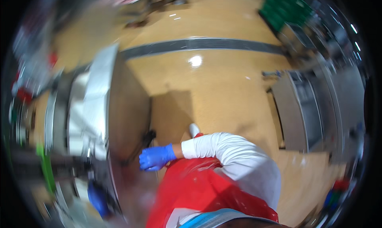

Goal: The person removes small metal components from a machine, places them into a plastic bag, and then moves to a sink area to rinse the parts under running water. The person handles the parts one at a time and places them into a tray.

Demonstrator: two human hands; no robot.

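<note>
My right hand, in a blue glove below a white sleeve, hangs in front of my red apron. Its fingers are curled, and the palm side is hidden, so anything inside it does not show. Just beyond it is a black part, close to the foot of a metal work unit. At the lower left, a blue-gloved hand smeared by motion, my left hand, is beside the edge of the metal counter. A dark shape lies against it; I cannot tell whether it is held.
White sheets or bags cover the left unit's top. A green upright piece stands nearer. Across the tan floor runs a drain grate. Green crates stand far right, with a steel cart nearer.
</note>
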